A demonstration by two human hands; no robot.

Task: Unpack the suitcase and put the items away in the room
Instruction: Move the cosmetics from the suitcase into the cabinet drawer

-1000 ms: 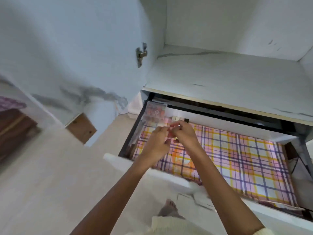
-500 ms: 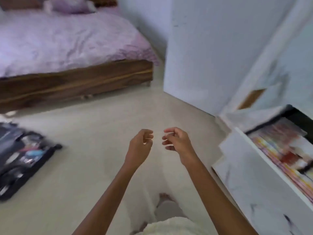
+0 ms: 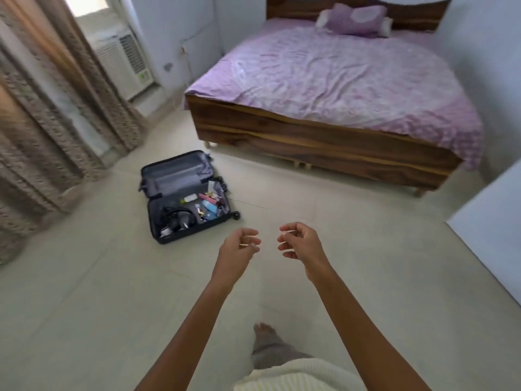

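Observation:
A dark suitcase (image 3: 158,238) lies open on the pale floor, left of centre. Its near half holds several small items: black headphones (image 3: 177,218), a blue packet (image 3: 210,206), a pink item (image 3: 207,197) and a white bottle (image 3: 190,197). Its far half looks empty. My left hand (image 3: 238,246) and my right hand (image 3: 298,241) hang in front of me, over bare floor to the right of the suitcase. Their fingers are loosely curled and hold nothing.
A wooden bed (image 3: 324,142) with a purple sheet and pillow (image 3: 355,19) fills the back right. Beige curtains (image 3: 56,122) hang at the left beside a white air conditioner (image 3: 124,66). A white cabinet door (image 3: 490,221) stands at the right edge. My foot (image 3: 265,334) is below.
The view has swung left from the open wardrobe drawer to the room. My hands left the drawer and came away with nothing in them. The suitcase is now in front of me.

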